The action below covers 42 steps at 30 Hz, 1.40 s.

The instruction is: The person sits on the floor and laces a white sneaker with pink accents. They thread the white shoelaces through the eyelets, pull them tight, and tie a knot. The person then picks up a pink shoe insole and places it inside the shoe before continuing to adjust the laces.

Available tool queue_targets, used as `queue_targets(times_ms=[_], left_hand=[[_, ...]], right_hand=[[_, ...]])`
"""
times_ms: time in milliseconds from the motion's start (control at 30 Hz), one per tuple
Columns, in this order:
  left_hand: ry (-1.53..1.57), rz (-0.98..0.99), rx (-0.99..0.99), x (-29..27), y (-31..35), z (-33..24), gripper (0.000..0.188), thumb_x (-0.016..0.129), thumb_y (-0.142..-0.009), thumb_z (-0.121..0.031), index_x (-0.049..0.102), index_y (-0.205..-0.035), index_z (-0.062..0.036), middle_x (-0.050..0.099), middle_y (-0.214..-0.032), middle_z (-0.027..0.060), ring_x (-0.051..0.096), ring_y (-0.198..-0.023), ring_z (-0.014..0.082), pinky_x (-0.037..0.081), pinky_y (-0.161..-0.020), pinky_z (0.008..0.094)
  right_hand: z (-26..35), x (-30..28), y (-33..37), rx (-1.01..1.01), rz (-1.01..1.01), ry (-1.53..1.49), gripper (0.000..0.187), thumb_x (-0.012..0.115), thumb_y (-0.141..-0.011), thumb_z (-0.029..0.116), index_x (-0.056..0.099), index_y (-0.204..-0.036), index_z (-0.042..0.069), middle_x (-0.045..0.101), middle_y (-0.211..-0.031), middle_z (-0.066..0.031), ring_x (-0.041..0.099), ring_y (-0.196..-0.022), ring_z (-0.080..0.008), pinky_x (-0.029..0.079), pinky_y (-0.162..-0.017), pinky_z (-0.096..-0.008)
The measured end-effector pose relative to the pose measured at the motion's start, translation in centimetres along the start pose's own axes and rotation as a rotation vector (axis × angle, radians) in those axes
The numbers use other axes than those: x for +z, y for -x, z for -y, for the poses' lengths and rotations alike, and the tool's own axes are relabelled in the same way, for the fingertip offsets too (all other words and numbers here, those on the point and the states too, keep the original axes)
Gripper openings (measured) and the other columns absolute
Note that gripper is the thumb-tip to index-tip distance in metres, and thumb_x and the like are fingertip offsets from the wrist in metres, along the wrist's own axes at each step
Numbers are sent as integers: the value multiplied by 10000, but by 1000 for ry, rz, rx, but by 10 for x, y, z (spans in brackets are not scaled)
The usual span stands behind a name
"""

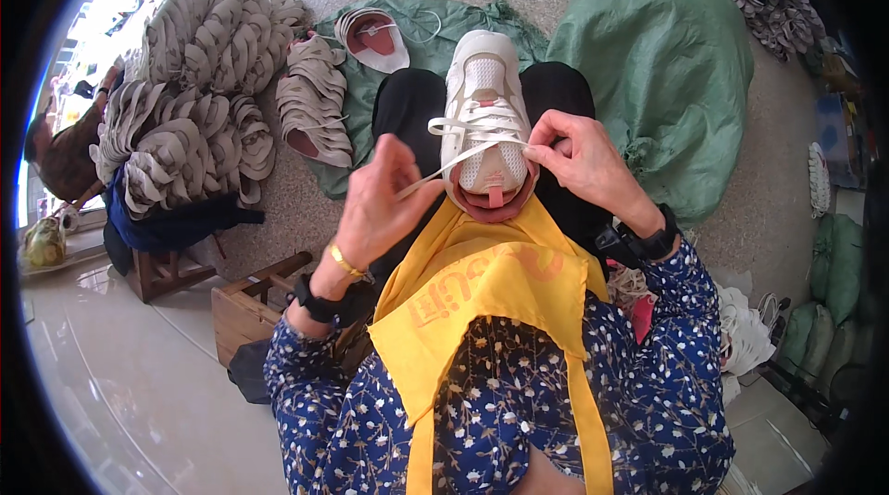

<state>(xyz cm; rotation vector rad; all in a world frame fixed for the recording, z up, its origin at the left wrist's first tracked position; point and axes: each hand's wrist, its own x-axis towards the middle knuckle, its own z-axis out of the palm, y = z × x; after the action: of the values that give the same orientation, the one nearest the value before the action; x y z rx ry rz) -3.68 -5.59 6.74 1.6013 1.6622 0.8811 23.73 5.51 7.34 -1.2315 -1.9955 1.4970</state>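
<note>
A white and beige sneaker (483,75) rests between my knees, its toe pointing away from me and its pink-lined opening toward me. White shoelace (489,133) crosses over the mesh tongue, with a loop sticking out on the left. My left hand (372,203) pinches one lace end and draws it out taut to the lower left of the shoe. On the other side, my right hand (585,162) has thumb and forefinger closed on the lace at the shoe's right edge. Below the heel, a yellow apron (491,277) covers my lap.
Stacked grey shoe uppers (218,37) are piled at the left, with a smaller stack (313,97) nearer the shoe. A single upper (372,37) lies on a green sheet (431,15). At the right stands a full green sack (653,78). A wooden stool (243,317) is at lower left.
</note>
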Motion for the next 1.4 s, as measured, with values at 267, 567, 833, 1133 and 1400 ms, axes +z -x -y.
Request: queue_targets(times_ms=[267, 567, 833, 1133, 1400], left_hand=[[-41, -95, 98, 37, -23, -4, 404, 805, -821, -111, 459, -1014, -29, 506, -721, 89, 518, -605, 225, 439, -566, 359], [7, -58, 171, 36, -21, -7, 292, 768, -845, -36, 485, -916, -26, 500, -703, 84, 498, -597, 208, 420, -557, 329], [73, -19, 145, 34, -22, -7, 263, 768, -856, -22, 508, -894, -23, 523, -689, 64, 504, -595, 161, 421, -555, 306], [213, 62, 37, 29, -20, -1, 196, 718, -930, -46, 524, -911, -25, 594, -721, 44, 533, -648, 91, 433, -581, 274], [332, 55, 9, 30, -22, 5, 134, 655, -952, 7, 524, -939, -14, 590, -728, 27, 525, -696, 50, 454, -625, 248]], right_hand=[[3, -24, 37, -233, -138, 356, 121, 665, -891, -9, 544, -885, -15, 609, -759, -174, 633, -698, -367, 477, -621, -424], [-17, -52, 77, 21, -132, 219, 126, 677, -906, 12, 569, -859, -33, 609, -686, -92, 570, -575, -139, 434, -543, -310], [-31, -54, 80, -13, -134, 278, 127, 714, -896, 33, 611, -865, -36, 630, -685, -41, 559, -595, -56, 445, -536, -274], [-31, -54, 67, 23, 51, 271, 63, 695, -912, 27, 660, -906, -25, 630, -717, 2, 538, -565, -38, 421, -518, -225], [3, -64, -12, -247, -318, 222, 47, 625, -981, 28, 663, -989, 1, 680, -751, -35, 660, -601, -114, 501, -540, -267]])
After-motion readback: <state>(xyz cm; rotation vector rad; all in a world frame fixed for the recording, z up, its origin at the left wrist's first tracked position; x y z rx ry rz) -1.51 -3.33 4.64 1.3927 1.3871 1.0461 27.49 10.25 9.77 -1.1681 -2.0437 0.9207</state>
